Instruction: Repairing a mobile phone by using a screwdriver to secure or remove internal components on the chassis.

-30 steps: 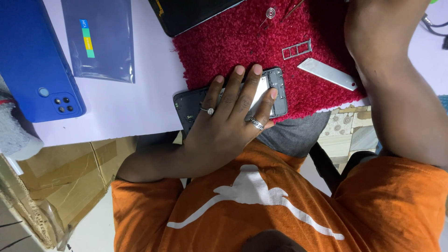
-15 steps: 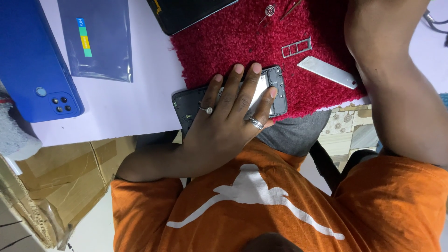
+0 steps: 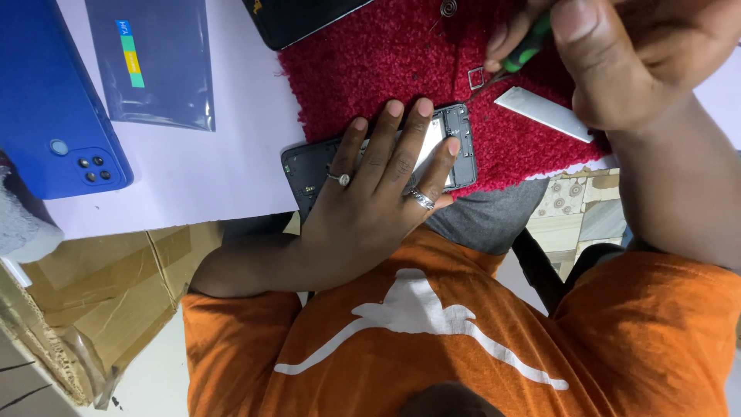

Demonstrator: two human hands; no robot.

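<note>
Since a moment ago the right hand (image 3: 641, 58) has come forward and now fills the upper right corner, its fingers pinched shut on a green-handled tool (image 3: 529, 48) whose tip sits at a small metal frame (image 3: 478, 77). The left hand (image 3: 378, 185) has stayed put, palm down and fingers spread flat, gripping nothing, pressing on the opened phone (image 3: 455, 143). That phone lies half on the red fuzzy mat (image 3: 363, 69) and half on the pale table (image 3: 216, 177), close to the table's near edge. The blue phone back cover (image 3: 54, 116) lies at the far left, well apart, with a clear plastic bag (image 3: 154, 69) holding a flat sheet beside it and bare table between them and the mat. A white flat strip (image 3: 540, 112) rests on the mat just beside the right hand. A cardboard box (image 3: 93, 301) stands below the table edge.
</note>
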